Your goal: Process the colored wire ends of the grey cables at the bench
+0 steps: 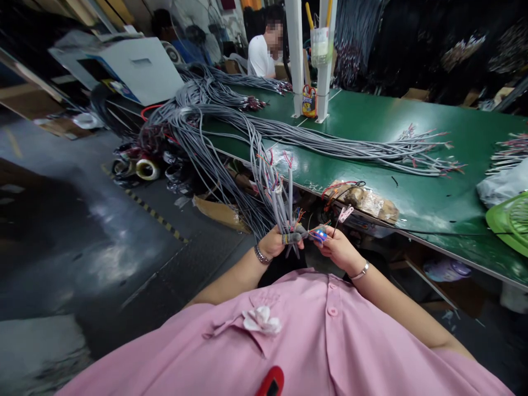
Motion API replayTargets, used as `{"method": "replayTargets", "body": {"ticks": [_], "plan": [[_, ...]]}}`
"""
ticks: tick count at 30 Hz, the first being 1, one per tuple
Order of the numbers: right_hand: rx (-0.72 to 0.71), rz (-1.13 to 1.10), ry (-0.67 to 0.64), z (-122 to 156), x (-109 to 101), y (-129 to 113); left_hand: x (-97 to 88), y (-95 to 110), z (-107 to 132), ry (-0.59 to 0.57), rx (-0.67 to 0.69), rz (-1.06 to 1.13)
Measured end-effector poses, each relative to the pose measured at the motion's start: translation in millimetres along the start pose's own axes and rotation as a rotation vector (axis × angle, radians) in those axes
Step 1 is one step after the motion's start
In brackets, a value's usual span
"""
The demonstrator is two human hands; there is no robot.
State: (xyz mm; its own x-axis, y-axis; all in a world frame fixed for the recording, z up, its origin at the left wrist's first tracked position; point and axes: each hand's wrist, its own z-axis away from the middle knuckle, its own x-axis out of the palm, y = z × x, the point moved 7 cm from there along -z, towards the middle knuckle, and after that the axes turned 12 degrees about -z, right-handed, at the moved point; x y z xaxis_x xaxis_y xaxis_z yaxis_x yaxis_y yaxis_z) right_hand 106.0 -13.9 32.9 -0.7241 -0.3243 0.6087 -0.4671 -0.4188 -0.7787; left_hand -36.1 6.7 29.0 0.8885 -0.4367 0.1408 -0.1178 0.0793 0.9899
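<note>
My left hand (pixel 274 243) is closed round a bundle of grey cables (pixel 281 206) that stand nearly upright, their stripped ends showing thin coloured wires. Grey coverings wrap its thumb and finger. To its right, my right hand (pixel 337 248) pinches a small blue piece (pixel 320 235) with a white patch; its exact kind is too small to tell. Thin orange and green wires run between the two hands, close to that piece. A pink clip (pixel 345 213) stands on a dark stem just beyond my right hand.
A green-topped table (pixel 367 118) carries a long bundle of grey cables (pixel 330 138). Taped wrapping (pixel 369 202) lies at its near edge, a green basket (pixel 509 223) at right. A white machine (pixel 140 69) stands left; a person in white (pixel 259 55) sits beyond the table.
</note>
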Motion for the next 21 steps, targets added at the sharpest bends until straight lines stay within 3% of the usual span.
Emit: {"method": "replayTargets", "body": {"ticks": [4, 7, 9, 11, 14, 21], "plan": [[0.09, 0.002, -0.007, 13, -22, 8, 10.0, 1, -1, -0.208, -0.065, -0.093], [0.057, -0.012, 0.202, 25, -67, 6, 21.7, 11, -1, -0.359, -0.037, -0.227], [0.008, -0.066, 0.387, 36, -102, 3, 27.2, 19, -3, -0.387, 0.015, -0.289], [-0.043, -0.124, 0.506, 47, -127, 0, 31.4, 26, -7, -0.367, 0.063, -0.317], [-0.079, -0.16, 0.556, 54, -144, -3, 37.7, 30, -17, -0.306, 0.104, -0.302], [-0.064, -0.161, 0.45, 31, -137, -12, 45.4, 20, -55, -0.115, 0.149, -0.208]]}}
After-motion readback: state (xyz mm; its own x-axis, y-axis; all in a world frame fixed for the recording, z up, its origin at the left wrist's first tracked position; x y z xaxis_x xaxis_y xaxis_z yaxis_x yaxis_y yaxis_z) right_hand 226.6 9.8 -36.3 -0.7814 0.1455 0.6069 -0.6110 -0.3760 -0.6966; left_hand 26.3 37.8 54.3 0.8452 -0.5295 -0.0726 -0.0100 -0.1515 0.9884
